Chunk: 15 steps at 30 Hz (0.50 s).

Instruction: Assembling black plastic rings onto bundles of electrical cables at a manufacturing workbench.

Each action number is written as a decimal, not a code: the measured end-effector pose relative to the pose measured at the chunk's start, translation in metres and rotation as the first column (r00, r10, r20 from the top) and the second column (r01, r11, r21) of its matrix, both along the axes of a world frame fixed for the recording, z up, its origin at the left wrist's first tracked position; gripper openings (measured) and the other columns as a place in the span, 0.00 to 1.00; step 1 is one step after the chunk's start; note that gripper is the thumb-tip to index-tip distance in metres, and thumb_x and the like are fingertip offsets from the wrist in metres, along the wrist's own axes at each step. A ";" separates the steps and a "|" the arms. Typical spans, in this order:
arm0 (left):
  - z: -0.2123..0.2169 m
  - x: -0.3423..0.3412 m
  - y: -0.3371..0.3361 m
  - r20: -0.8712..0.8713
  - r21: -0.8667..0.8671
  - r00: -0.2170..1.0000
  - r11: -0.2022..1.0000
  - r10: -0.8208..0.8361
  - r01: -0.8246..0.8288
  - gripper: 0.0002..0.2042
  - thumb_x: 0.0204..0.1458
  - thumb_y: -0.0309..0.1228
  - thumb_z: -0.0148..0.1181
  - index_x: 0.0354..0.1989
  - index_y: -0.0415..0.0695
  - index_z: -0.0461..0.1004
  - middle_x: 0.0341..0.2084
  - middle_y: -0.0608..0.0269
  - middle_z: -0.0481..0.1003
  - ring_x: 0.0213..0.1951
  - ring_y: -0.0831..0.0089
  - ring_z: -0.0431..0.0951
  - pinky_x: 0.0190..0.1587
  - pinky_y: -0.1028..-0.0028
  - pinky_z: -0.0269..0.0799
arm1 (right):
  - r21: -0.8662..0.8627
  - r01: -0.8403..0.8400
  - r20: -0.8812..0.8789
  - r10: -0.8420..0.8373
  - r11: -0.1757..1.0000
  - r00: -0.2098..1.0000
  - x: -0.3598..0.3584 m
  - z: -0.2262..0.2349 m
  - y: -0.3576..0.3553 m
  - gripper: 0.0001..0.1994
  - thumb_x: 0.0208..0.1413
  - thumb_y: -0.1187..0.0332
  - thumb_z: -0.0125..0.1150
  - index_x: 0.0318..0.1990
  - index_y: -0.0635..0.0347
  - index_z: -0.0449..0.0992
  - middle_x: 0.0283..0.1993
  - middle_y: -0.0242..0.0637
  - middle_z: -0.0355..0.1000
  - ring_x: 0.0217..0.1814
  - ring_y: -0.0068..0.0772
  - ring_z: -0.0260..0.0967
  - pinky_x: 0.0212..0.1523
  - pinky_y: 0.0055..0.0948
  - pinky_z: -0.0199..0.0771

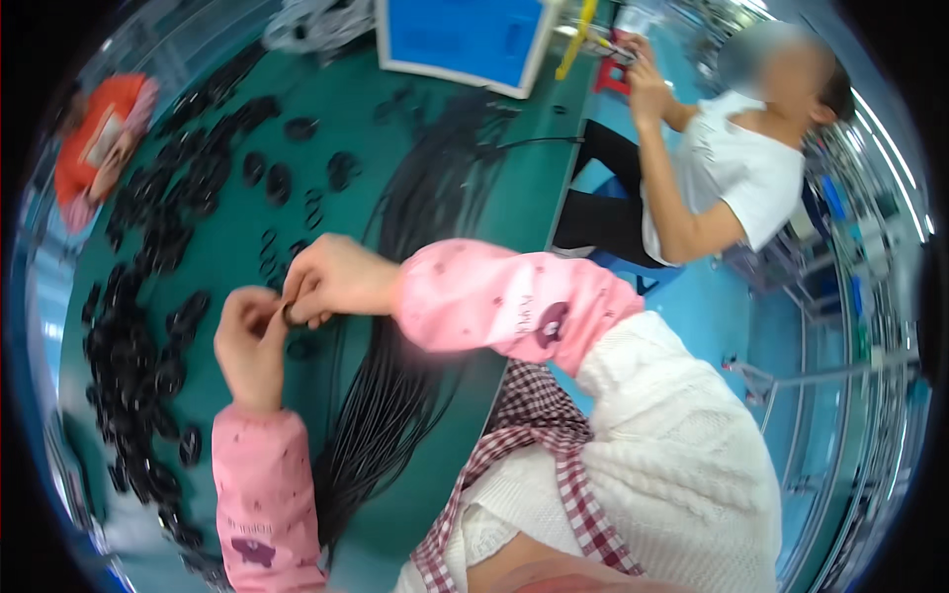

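Note:
Over the green table, my left hand (251, 346) and my right hand (339, 280) meet with fingertips pinched together. Between them is a small dark piece (288, 313), curved like a band; its exact kind is too small and blurred to make out. Both hands are closed on it. Just right of the hands a long bundle of thin black cables (381, 405) runs along the table and passes under my right forearm. Beyond my fingers lie small black loops (313, 210) in short rows and a few black coils (278, 183).
Heaps of black coiled parts (133, 356) cover the table's left side. A blue tray with a white rim (463, 77) stands at the far edge, beside clear plastic bags (318, 25). One person in white (732, 168) sits at the right; another in orange (97, 148) is across the table.

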<state>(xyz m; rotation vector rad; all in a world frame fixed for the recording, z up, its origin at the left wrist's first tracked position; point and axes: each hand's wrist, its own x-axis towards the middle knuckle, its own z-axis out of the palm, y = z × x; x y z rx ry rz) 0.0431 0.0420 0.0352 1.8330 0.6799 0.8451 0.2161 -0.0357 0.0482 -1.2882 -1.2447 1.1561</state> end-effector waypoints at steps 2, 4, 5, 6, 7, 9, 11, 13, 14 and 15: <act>0.004 0.003 -0.003 -0.041 -0.014 0.999 1.000 0.023 -0.024 0.08 0.49 0.17 0.61 0.34 0.39 0.68 0.27 0.66 0.73 0.30 0.82 0.73 0.34 0.82 0.68 | -0.011 0.046 -0.001 -0.046 0.999 0.999 0.006 -0.001 -0.007 0.09 0.45 0.77 0.65 0.35 0.72 0.77 0.28 0.42 0.77 0.28 0.26 0.77 0.29 0.22 0.76; 0.006 0.010 -0.008 -0.029 -0.005 0.999 1.000 -0.018 0.018 0.08 0.49 0.17 0.61 0.33 0.39 0.67 0.27 0.66 0.73 0.30 0.82 0.73 0.34 0.82 0.68 | 0.003 0.063 -0.016 -0.063 0.998 0.998 0.012 -0.003 -0.012 0.08 0.45 0.77 0.64 0.35 0.72 0.77 0.27 0.42 0.77 0.27 0.25 0.76 0.29 0.22 0.76; 0.005 0.011 -0.010 -0.029 -0.009 0.999 1.000 -0.029 0.028 0.08 0.49 0.17 0.61 0.32 0.39 0.67 0.27 0.66 0.73 0.29 0.82 0.73 0.34 0.82 0.68 | 0.018 0.065 0.043 -0.065 0.998 0.997 0.012 -0.004 -0.013 0.07 0.45 0.78 0.64 0.34 0.70 0.77 0.27 0.41 0.77 0.27 0.25 0.76 0.29 0.23 0.75; 0.002 0.011 -0.010 -0.017 0.023 1.000 1.000 -0.001 0.002 0.08 0.50 0.16 0.60 0.31 0.40 0.65 0.26 0.66 0.73 0.29 0.82 0.72 0.35 0.82 0.68 | 0.032 0.063 0.101 -0.066 0.998 0.993 0.013 -0.005 -0.014 0.06 0.46 0.78 0.64 0.33 0.69 0.77 0.27 0.39 0.77 0.26 0.25 0.75 0.29 0.23 0.74; -0.001 0.009 -0.007 -0.015 0.029 1.000 1.000 -0.002 0.003 0.08 0.50 0.16 0.60 0.31 0.40 0.65 0.26 0.66 0.73 0.29 0.82 0.72 0.35 0.82 0.68 | 0.038 0.064 0.103 -0.067 0.997 0.992 0.016 -0.005 -0.015 0.06 0.46 0.78 0.64 0.33 0.69 0.77 0.27 0.39 0.77 0.26 0.25 0.75 0.29 0.23 0.74; -0.012 -0.002 0.009 -0.050 0.226 0.997 0.973 0.062 -0.049 0.08 0.51 0.16 0.58 0.31 0.40 0.65 0.26 0.66 0.73 0.29 0.82 0.72 0.34 0.82 0.68 | 0.158 0.145 0.189 -0.174 0.977 0.967 0.024 -0.009 -0.014 0.05 0.41 0.79 0.64 0.29 0.67 0.78 0.26 0.39 0.77 0.28 0.31 0.76 0.31 0.29 0.75; -0.024 -0.013 0.026 -0.056 0.243 0.996 0.968 0.074 -0.058 0.06 0.51 0.16 0.57 0.32 0.39 0.66 0.25 0.65 0.73 0.28 0.83 0.72 0.34 0.81 0.68 | 0.310 0.223 0.366 -0.333 0.924 0.869 0.042 -0.021 -0.003 0.06 0.39 0.79 0.63 0.28 0.63 0.80 0.30 0.41 0.78 0.32 0.35 0.77 0.34 0.29 0.75; -0.025 -0.023 0.035 -0.147 0.261 0.983 0.963 0.113 -0.071 0.05 0.52 0.16 0.56 0.34 0.38 0.68 0.25 0.65 0.73 0.28 0.83 0.72 0.33 0.80 0.68 | 0.305 0.202 0.395 -0.317 0.931 0.862 0.057 -0.026 0.011 0.06 0.39 0.75 0.65 0.28 0.59 0.81 0.29 0.40 0.78 0.33 0.37 0.77 0.36 0.32 0.75; -0.027 -0.025 0.035 -0.194 0.200 0.978 0.979 0.081 -0.041 0.07 0.51 0.15 0.56 0.37 0.38 0.72 0.26 0.64 0.74 0.28 0.81 0.73 0.32 0.79 0.70 | 0.306 0.202 0.393 -0.317 0.930 0.863 0.061 -0.022 0.015 0.06 0.39 0.75 0.65 0.28 0.59 0.81 0.29 0.40 0.78 0.33 0.37 0.77 0.36 0.32 0.75; -0.029 -0.025 0.035 -0.196 0.201 0.977 0.979 0.080 -0.040 0.07 0.51 0.15 0.56 0.37 0.38 0.72 0.26 0.64 0.74 0.28 0.81 0.73 0.32 0.79 0.70 | 0.243 0.114 0.584 -0.239 0.963 0.776 0.065 -0.019 0.019 0.06 0.42 0.72 0.65 0.31 0.58 0.81 0.29 0.40 0.78 0.34 0.38 0.77 0.37 0.34 0.75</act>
